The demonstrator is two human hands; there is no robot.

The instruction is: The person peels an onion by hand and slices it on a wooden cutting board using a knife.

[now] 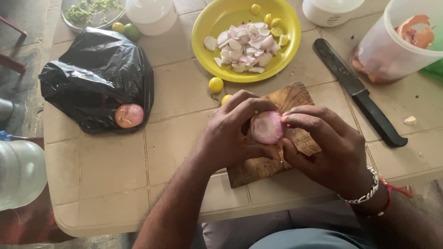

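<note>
I see both hands over wooden cutting board [295, 99], sharing one onion half [266, 127]. Left hand [230, 133] curled around its left side, fingers closed on it. Right hand [330, 150] pinching its right edge, fingertips [288, 117] on outer layer. Onion raised just above board, cut face toward camera. Black knife [357, 92] lies to right on table [115, 175], untouched. Yellow bowl [207, 20] of onion pieces sits beyond board. Black plastic bag [92, 74] at left, another onion [129, 115] in its mouth.

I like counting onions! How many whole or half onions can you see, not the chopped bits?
2. One peeled onion sits between both hands over the wooden board; one onion half lies on the black bag. More may hide inside it.
</note>
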